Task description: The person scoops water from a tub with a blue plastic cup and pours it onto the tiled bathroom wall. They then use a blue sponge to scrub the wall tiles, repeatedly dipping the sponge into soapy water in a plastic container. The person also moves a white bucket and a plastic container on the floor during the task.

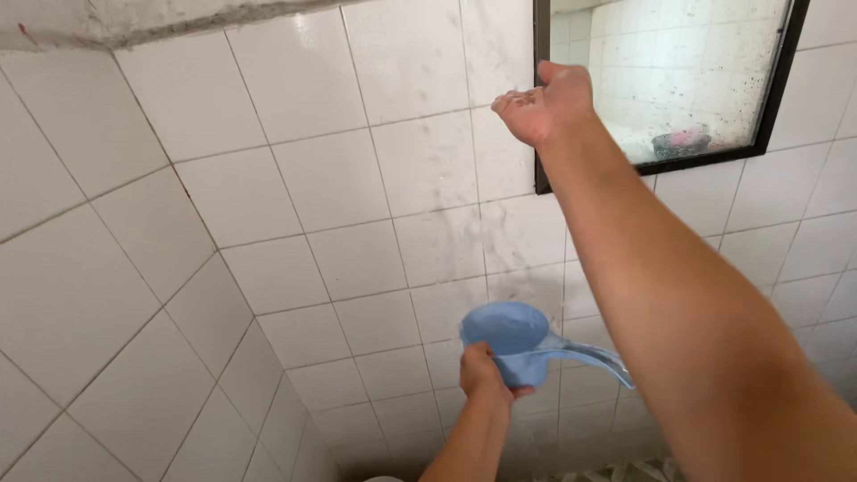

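Note:
My left hand (483, 372) grips a light blue plastic water dipper (516, 340) by its bowl, low in the view, with the clear-blue handle pointing right. My right hand (546, 101) is raised near the left edge of a dark-framed mirror (686, 80), palm cupped upward, fingers loosely curled and holding nothing that I can make out. Wet streaks run down the white wall tiles (428, 232) below that hand.
White tiled walls meet in a corner at the left (223, 268). A rough concrete ledge (134, 22) runs along the top left. The mirror glass is spotted and reflects tiles and a dark basin with something pink.

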